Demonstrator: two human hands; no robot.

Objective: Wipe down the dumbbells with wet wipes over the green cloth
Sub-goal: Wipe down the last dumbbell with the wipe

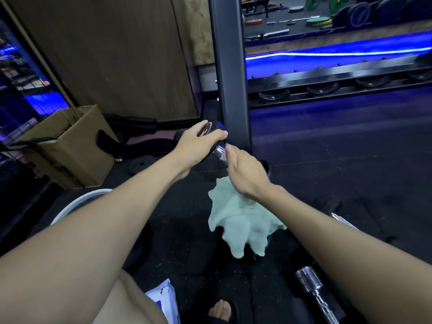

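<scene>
Leftmost, a cardboard box (67, 146) sits on the dark rubber floor (339, 160), with a white round rim (77, 202) just nearer the person. Moving inward, the left hand (198, 146) curls over the black head of a dumbbell (211, 136), fingers wrapped across its top edge so the weight is held tilted above the floor, close to the black upright post (231, 73) of the rack. The chrome handle (219, 152) runs down and rightward from that head into the right hand (245, 171), whose fingers close around the bar. Whether a wet wipe sits inside that grip cannot be told; only a pale sliver shows at the fingertips. The green cloth (243, 218) hangs directly beneath the right hand, crumpled and draping toward the floor; its upper edge disappears under the wrist, so I cannot tell whether the hand also pinches it.

Judging by the steel and solid head, the dumbbell should be heavy and rigid, and the polished bar is likely slippery once damp. The head offers the surest hold for steadying, with the wiping hand free to slide along the bar. The cloth is soft and limp and will need no care.

Further right, another chrome dumbbell handle (315, 291) lies on the floor beside the right forearm. A blue-and-white packet (163, 298) rests by the knee.
</scene>
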